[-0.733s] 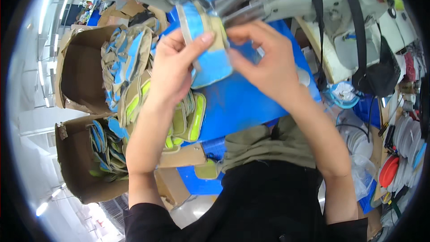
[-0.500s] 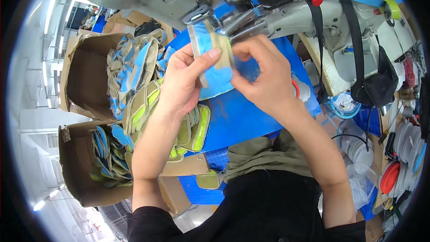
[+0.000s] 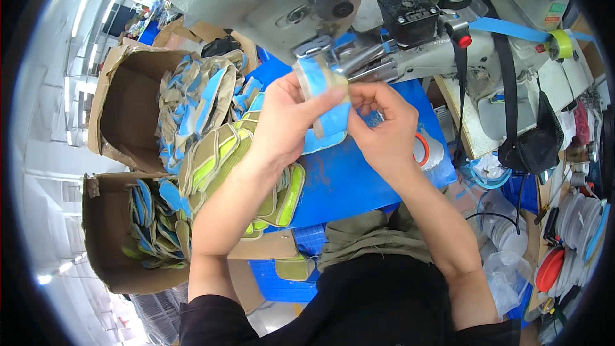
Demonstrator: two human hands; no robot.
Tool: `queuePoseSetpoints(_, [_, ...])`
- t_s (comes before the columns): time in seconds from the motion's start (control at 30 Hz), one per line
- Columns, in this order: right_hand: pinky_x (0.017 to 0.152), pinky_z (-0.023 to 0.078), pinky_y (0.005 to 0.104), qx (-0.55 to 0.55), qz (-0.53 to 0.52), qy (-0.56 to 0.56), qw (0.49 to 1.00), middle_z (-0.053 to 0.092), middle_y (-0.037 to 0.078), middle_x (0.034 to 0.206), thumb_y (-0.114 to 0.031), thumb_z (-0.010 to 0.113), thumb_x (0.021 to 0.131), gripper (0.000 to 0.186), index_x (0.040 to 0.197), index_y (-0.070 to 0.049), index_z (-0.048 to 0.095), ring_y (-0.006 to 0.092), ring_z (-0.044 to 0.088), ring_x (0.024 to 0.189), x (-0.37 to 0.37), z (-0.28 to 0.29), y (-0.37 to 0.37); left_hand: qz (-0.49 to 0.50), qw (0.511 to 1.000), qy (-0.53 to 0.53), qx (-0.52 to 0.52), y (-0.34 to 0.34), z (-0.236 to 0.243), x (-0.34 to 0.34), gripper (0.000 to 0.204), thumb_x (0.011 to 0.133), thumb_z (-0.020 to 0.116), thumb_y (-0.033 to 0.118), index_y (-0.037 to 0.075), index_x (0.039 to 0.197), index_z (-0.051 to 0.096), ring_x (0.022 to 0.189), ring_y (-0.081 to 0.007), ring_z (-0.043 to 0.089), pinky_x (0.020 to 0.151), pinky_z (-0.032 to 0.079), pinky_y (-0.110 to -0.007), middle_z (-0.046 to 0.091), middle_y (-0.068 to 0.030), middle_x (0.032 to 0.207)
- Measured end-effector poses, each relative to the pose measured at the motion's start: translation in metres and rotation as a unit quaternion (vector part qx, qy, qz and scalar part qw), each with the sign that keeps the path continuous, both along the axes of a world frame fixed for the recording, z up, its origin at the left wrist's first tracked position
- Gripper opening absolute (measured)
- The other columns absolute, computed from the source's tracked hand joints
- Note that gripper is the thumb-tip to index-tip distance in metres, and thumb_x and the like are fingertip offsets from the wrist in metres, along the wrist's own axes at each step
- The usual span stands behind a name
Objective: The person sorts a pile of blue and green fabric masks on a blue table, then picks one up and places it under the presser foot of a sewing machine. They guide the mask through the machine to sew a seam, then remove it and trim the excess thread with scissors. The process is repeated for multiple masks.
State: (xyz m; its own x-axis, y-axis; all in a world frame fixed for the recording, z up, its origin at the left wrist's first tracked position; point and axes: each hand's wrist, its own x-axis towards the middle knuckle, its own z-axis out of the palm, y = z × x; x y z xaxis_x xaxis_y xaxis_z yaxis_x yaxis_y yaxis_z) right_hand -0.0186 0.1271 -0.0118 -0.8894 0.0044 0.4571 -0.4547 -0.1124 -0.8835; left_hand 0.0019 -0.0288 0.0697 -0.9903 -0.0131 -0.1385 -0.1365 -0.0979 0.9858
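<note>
Left hand (image 3: 285, 115), one: thumb and fingers pinched fabric piece (image 3: 333, 120), blue and beige, held above surface (image 3: 339, 186). Right hand (image 3: 387, 125), one: fingers curled, tips at piece's 3 o'clock edge; whether pinching, could not tell.

Clock centred on fabric piece:
- 12 o'clock: sewing machine (image 3: 256, 9), grey, metal parts near piece's upper end.
- 4 o'clock: orange ring (image 3: 421, 149), lay on surface.
- 8 o'clock: green-trimmed pile (image 3: 214, 157); farther, lower box (image 3: 106, 237), cardboard.
- 9 o'clock: blue-and-beige heap (image 3: 198, 102); farther, upper box (image 3: 128, 115), cardboard.
</note>
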Motion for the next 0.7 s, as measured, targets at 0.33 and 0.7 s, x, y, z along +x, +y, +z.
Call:
queuePoseSetpoints(0.33, [0.063, 0.049, 0.028, -0.04, -0.014, -0.011, 0.999, 0.074, 0.005, 0.089, -0.004, 0.081, 0.082, 0.024, 0.104, -0.007, 0.073, 0.0147, 0.07, 0.078, 0.006, 0.0, -0.006, -0.001, 1.0, -0.013, 0.004, -0.007, 0.005, 0.002, 0.024, 0.094, 0.08, 0.007, -0.001, 0.115, 0.073, 0.093, -0.0169, 0.075, 0.086, 0.061, -0.033, 0.078, -0.0115, 0.107])
queuePoseSetpoints(0.7, [0.064, 0.052, 0.0308, -0.013, -0.004, 0.039, 0.999, 0.071, 0.007, 0.089, -0.002, 0.079, 0.083, 0.027, 0.109, -0.007, 0.072, 0.0191, 0.069, 0.077, 0.002, -0.011, -0.002, -0.004, 1.0, 0.005, -0.006, -0.01, -0.006, -0.004, 0.027, 0.091, 0.082, 0.003, 0.0, 0.115, 0.069, 0.091, -0.0163, 0.075, 0.085, 0.062, -0.033, 0.077, -0.0103, 0.106])
